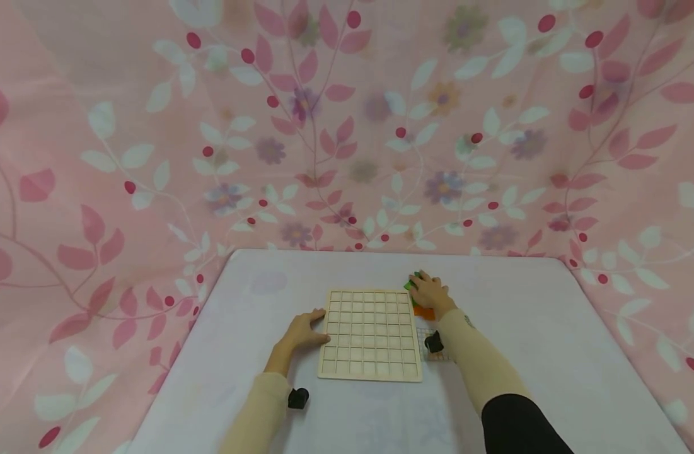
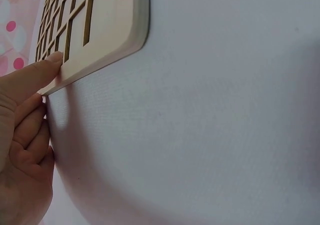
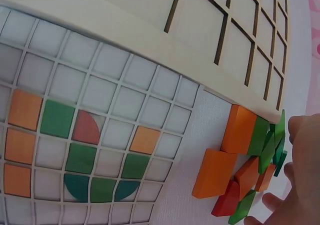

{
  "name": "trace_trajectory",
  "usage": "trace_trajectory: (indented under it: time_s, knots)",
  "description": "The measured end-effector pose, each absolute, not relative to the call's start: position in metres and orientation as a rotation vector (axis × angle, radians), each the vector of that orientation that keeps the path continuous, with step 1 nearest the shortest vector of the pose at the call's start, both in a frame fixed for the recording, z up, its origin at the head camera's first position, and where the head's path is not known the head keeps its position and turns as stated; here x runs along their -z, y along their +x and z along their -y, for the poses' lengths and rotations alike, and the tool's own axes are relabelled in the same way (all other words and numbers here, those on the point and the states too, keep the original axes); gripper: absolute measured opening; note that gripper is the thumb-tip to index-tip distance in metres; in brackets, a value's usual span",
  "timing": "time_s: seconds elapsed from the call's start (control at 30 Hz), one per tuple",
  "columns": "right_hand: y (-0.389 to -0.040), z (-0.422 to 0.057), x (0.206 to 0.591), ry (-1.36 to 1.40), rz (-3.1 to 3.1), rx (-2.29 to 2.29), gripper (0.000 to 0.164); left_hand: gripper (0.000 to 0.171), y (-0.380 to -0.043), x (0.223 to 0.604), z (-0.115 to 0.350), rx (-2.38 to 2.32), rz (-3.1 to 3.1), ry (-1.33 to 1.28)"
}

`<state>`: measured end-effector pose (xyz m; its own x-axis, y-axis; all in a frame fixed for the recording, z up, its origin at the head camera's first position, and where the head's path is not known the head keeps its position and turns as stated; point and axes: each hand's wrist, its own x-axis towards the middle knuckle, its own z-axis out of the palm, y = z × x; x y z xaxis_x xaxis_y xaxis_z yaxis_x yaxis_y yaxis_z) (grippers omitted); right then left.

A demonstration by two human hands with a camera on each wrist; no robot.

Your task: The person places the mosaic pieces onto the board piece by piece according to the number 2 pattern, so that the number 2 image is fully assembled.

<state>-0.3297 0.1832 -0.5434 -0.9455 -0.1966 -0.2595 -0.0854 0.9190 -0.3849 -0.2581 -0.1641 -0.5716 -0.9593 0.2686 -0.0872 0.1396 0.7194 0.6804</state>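
A square wooden grid board (image 1: 371,335) lies in the middle of the table. My left hand (image 1: 303,331) holds its left edge, thumb over the rim (image 2: 75,75) and the other fingers lower, beside the edge. Past the board's far right corner my right hand (image 1: 430,294) reaches over a small pile of coloured blocks. Its loosely bent fingers are right at the green blocks (image 3: 267,147). Orange blocks (image 3: 215,172) and a red block (image 3: 227,199) lie nearer the wrist camera. The right palm is hidden in the right wrist view.
A pattern card (image 3: 110,112) with a printed grid of orange, green and red shapes lies against the board's right side, partly under the right forearm. The white table (image 1: 256,290) ends at a pink floral cloth (image 1: 347,126) behind.
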Motion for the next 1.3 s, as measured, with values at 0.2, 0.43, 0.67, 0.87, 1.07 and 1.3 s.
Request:
trace_trajectory:
  time_s: [0.2, 0.43, 0.67, 0.87, 1.07, 1.3]
  knots:
    - [-0.329, -0.178, 0.545, -0.180, -2.758, 0.481, 0.054, 0.073, -0.255, 0.574, 0.165, -1.078, -2.740, 0.331]
    - [-0.331, -0.184, 0.546, -0.096, -2.806, 0.414, 0.056, 0.072, -0.252, 0.576, 0.164, -1.090, -2.738, 0.328]
    - [-0.330, -0.199, 0.553, -0.017, -2.927, 0.549, 0.037, 0.072, -0.253, 0.578, 0.162, -1.076, -2.744, 0.344]
    - [-0.330, -0.218, 0.562, 0.042, -2.945, 0.840, 0.030, 0.072, -0.254, 0.574, 0.163, -1.073, -2.736, 0.343]
    - [-0.331, -0.226, 0.558, 0.026, -2.948, 0.910, 0.029, 0.071, -0.256, 0.570, 0.165, -1.093, -2.750, 0.338]
    - [-0.322, -0.226, 0.556, 0.109, -2.947, 0.932, 0.029, 0.072, -0.257, 0.572, 0.165, -1.123, -2.733, 0.341]
